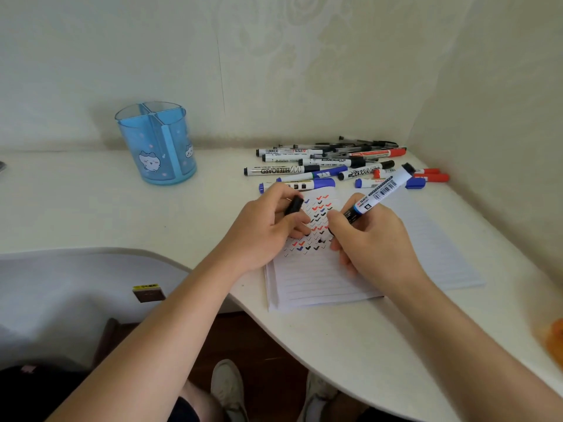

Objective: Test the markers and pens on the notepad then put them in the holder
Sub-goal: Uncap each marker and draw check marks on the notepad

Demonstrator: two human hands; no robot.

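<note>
Testing is underway: right hand grips an uncapped marker on the notepad, left hand pinches its cap. Holder looks empty; many pens remain on the desk.

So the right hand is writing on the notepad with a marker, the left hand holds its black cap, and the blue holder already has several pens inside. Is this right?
Not quite. The head view shows the blue holder standing empty; the pens still lie in the pile behind the notepad. The rest holds: right hand writes with the marker, left hand holds the black cap.
</note>
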